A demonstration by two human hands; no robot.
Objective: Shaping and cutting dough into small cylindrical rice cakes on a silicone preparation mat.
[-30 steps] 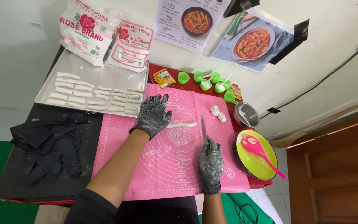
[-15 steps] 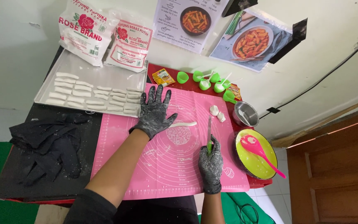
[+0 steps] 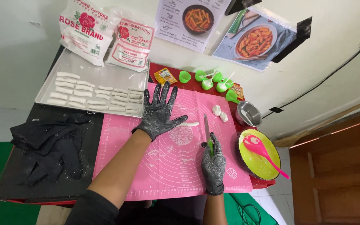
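Observation:
Both my hands wear black gloves dusted with flour. My left hand (image 3: 159,111) lies flat with fingers spread on the pink silicone mat (image 3: 126,166), covering the left end of a thin white dough roll (image 3: 189,123). My right hand (image 3: 213,162) grips a knife with a green handle (image 3: 206,131), its blade pointing away from me just right of the dough roll's end. Two small dough lumps (image 3: 219,113) lie farther right on the mat.
A metal tray (image 3: 105,75) with several cut dough sticks sits at the back left, two flour bags (image 3: 105,37) behind it. Green measuring cups (image 3: 209,81), a small steel pot (image 3: 248,113), a green bowl with a pink spoon (image 3: 258,154) and crumpled black cloth (image 3: 46,146) surround the mat.
My left hand slid a little forward and left over the dough roll. The knife in my right hand moved forward toward the roll's right end.

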